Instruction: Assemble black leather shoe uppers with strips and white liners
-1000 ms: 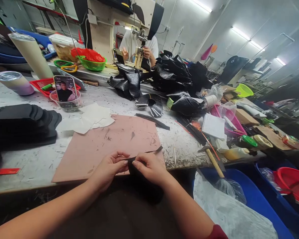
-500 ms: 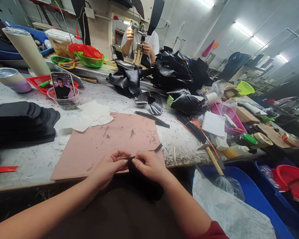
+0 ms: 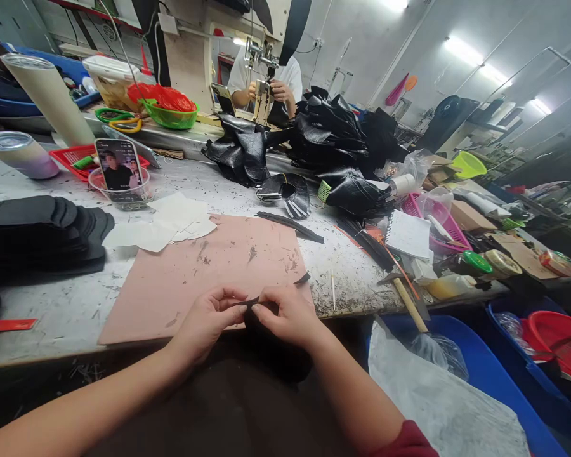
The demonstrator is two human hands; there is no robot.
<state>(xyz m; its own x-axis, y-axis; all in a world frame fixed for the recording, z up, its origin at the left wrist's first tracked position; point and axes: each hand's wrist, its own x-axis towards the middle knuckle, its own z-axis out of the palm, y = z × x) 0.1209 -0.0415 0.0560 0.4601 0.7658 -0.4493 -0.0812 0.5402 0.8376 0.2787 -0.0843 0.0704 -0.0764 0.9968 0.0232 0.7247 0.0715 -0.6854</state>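
Close together at the front edge of the pink mat [image 3: 200,266], my left hand [image 3: 212,317] and my right hand [image 3: 283,312] both pinch a narrow black strip [image 3: 252,302]. The free end of the strip sticks out past my right hand, over the mat's right corner. Below my fingers hangs a dark black piece [image 3: 271,349], which seems to be held along with the strip; its lower part merges with the dark area under the bench. Between thumbs and fingers, the exact edge of the piece is hidden.
Stacked black pieces [image 3: 42,231] lie at left beside white paper patterns [image 3: 166,222]. A phone [image 3: 118,166] leans in a clear tub. Black leather pieces [image 3: 330,133] pile up ahead, near a co-worker at a sewing machine [image 3: 262,95]. A hammer [image 3: 409,304] overhangs the right edge.
My hands stay almost in place, with only a slight shift of the fingers along the strip. Behind the machine, the co-worker's raised hand has come down beside the other.
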